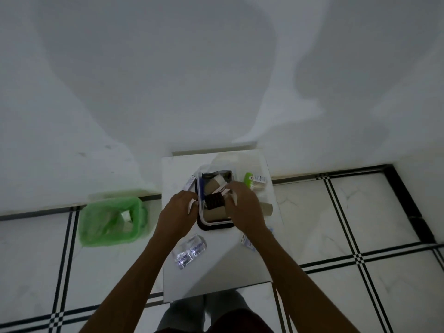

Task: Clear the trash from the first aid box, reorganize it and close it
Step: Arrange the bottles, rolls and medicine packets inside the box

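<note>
The first aid box [215, 224], clear with a dark rim, stands open in the middle of a small white table [216, 267]. Inside lie tan bandage rolls [211, 186], a dark blister strip [214, 201] and white items. My left hand [177, 210] is at the box's left wall, its fingers pinched on a small white piece [192, 205]. I cannot tell whether that piece is a latch or paper. My right hand [245, 207] reaches over the box's right side and grips a narrow white carton [222, 188] with dark print.
A green-lined trash bin [110, 219] stands on the tiled floor left of the table. On the table lie silver blister packs [189, 251], a small packet [247, 242], a cardboard tube [268, 209], a green-capped item [249, 179] and a small box [189, 182]. A white wall is behind.
</note>
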`<action>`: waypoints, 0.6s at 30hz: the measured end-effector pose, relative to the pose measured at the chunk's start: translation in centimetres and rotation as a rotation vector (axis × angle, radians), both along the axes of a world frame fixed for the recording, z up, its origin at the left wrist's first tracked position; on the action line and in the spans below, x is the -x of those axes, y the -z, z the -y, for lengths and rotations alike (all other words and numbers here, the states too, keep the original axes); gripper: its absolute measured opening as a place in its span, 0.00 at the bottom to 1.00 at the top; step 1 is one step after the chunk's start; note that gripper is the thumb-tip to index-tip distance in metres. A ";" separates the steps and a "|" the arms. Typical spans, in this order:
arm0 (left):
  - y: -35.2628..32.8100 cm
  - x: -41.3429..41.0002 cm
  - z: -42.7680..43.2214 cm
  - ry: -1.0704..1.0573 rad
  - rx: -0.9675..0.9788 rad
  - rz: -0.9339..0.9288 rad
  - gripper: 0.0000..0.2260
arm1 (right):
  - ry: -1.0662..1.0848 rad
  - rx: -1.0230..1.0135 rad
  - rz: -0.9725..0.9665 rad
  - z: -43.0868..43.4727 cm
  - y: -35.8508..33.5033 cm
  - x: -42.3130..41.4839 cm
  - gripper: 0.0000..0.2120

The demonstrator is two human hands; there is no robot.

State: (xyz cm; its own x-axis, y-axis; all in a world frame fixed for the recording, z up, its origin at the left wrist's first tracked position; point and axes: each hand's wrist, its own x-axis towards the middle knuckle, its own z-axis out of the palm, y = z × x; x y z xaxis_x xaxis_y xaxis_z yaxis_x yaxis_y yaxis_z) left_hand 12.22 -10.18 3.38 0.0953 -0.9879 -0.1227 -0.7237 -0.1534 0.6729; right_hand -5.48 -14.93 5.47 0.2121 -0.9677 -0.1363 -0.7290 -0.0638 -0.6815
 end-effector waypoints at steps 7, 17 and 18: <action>2.2 -0.5 -1.5 -0.033 -0.072 0.054 0.11 | 0.105 -0.021 0.012 2.4 0.3 2.9 0.16; 6.7 -1.4 -0.5 -0.204 -0.417 0.218 0.22 | -0.104 -0.130 -0.386 9.3 5.4 5.2 0.26; 7.3 -1.2 -0.4 -0.217 -0.428 0.228 0.23 | -0.139 -0.119 -0.420 9.7 6.0 5.4 0.25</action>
State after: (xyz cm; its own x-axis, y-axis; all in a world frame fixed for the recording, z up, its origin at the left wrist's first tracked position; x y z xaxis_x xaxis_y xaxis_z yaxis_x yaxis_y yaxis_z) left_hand 13.40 -9.73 -3.96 0.3633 -0.8083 -0.4633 -0.7652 -0.5426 0.3466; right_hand -10.89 -24.63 -0.55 0.2410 -0.9064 -0.3468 -0.9340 -0.1194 -0.3368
